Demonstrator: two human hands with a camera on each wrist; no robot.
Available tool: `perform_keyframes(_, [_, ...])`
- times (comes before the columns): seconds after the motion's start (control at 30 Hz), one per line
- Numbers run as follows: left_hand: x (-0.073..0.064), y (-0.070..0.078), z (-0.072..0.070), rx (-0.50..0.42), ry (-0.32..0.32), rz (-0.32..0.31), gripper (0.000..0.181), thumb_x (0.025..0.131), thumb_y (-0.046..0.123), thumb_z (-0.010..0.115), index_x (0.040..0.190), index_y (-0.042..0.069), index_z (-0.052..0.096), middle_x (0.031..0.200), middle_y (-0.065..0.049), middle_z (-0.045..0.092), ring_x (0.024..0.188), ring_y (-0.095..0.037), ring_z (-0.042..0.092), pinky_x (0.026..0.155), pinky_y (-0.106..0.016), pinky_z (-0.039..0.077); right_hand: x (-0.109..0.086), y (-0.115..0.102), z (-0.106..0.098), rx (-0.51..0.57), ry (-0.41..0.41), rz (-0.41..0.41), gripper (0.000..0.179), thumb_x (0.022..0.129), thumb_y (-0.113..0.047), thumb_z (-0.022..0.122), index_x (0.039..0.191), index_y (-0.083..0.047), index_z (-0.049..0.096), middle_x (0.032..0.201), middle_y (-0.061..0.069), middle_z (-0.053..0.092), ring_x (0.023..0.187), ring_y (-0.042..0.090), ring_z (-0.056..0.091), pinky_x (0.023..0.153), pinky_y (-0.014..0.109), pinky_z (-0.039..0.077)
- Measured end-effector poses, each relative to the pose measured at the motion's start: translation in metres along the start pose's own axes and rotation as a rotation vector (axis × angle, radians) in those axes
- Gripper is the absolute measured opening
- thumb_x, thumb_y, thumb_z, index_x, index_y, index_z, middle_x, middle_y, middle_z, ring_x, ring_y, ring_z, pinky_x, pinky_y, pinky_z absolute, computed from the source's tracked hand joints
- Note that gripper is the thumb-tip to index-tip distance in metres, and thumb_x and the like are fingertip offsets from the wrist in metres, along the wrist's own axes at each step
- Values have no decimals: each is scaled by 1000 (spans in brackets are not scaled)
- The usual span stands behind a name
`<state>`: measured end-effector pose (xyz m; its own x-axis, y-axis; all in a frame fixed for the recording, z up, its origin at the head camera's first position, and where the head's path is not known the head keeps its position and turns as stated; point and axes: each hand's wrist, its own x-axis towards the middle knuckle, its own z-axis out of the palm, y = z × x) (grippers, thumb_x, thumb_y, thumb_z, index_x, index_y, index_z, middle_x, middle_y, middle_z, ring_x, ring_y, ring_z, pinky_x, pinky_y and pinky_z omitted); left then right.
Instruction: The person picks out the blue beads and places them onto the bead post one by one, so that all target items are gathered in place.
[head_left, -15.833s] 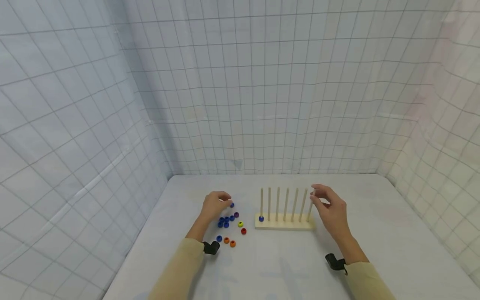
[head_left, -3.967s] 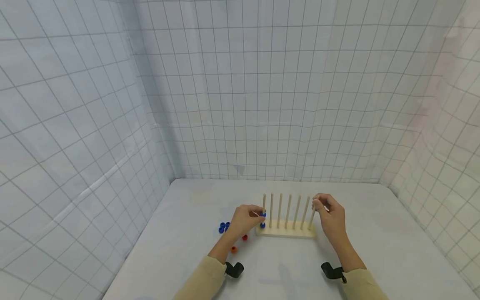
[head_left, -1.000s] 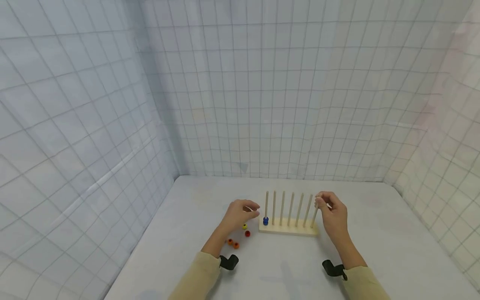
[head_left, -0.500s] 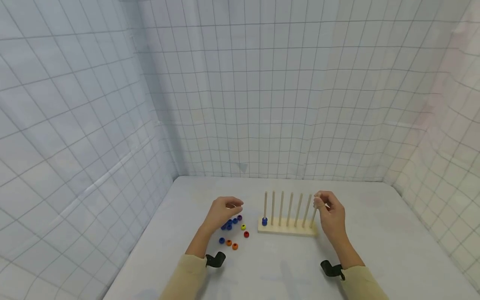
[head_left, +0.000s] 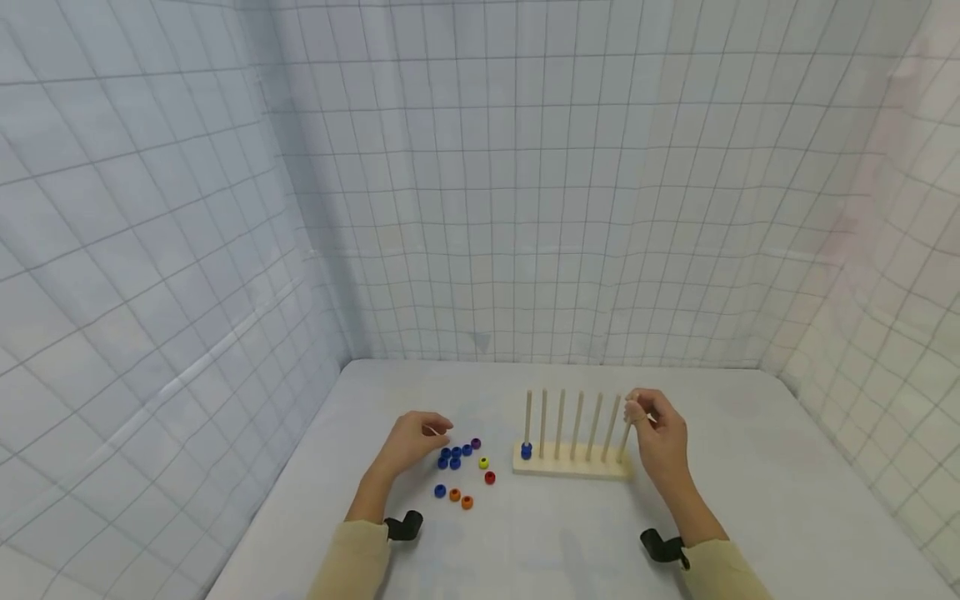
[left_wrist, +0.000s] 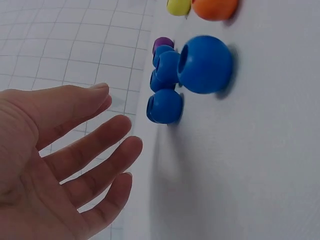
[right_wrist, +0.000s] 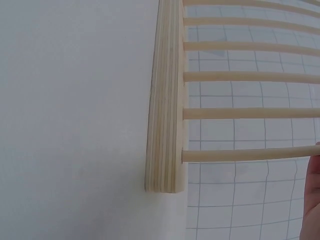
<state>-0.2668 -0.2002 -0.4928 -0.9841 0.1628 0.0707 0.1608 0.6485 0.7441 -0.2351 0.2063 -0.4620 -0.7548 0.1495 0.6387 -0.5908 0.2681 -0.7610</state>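
Blue beads: six lie loose on the white table; we see a stacked pair at the foot of the leftmost peg.
Wooden rack: pegs upright, right of the loose beads.
Left hand: fingers loosely bent and apart, holding nothing, just beside the beads.
Right hand: pinches the rightmost peg near its top.
Just changed: our left hand has moved from the rack back to the beads; we judge one threading finished, the work still early.
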Motion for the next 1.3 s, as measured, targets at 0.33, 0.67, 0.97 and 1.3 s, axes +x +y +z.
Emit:
perform_keyframes(0.33, [1,-17,2,57,2,-12,17,89,13,77,106,13,77,93,3,68,88,-16,63,77,-38,54,0,4,-1,22,-16,-15,5,96,6,63,100,7,62,85,20,58,75,19,55,59,18,44])
perform_keyframes(0.67, [4,-19,7,111,-12,-8,15,86,17,81,101,14,78,89,4,66,83,-15,60,73,-35,53,0,6,-1,34,-29,-36,5,97,6,61,101,8,61,84,20,57,74,21,55,59,19,45])
perform_keyframes(0.97, [2,-12,8,111,1,-7,10,88,14,79,97,13,78,88,4,65,82,-15,60,74,-34,54,0,7,-1,18,-25,-50,6,95,10,60,101,8,61,84,20,57,73,18,54,58,19,44])
perform_keyframes(1.3, [1,-13,10,127,34,8,7,89,13,76,96,14,78,88,4,66,81,-14,59,75,-35,53,0,5,-2,40,-32,-39,5,96,8,61,101,10,61,84,20,57,75,21,55,59,21,46])
